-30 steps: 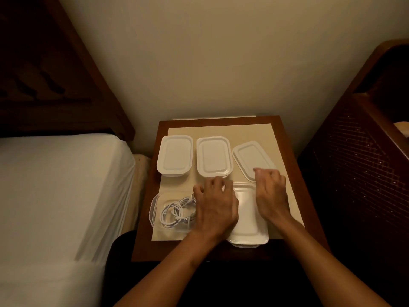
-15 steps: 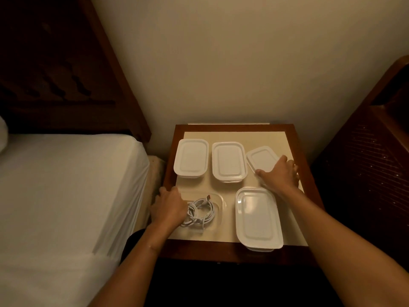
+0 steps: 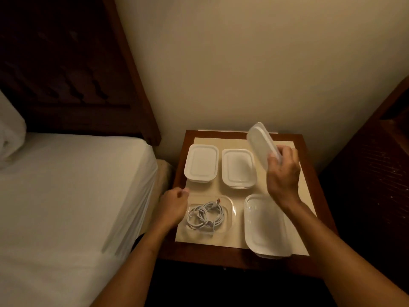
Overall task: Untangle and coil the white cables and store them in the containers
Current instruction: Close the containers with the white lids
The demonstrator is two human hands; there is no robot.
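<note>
Lid (image 3: 257,140) now aloft in right fingers (image 3: 290,154)

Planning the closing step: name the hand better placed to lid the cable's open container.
Right. The right hand grips the lid, raised and tilted; the left hand lies curled, holding nothing, beside the open container.

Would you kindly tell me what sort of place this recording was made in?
Most likely a bedroom, perhaps a hotel room: a bed with a white sheet and a dark wooden headboard stands right beside a small wooden bedside table.
</note>
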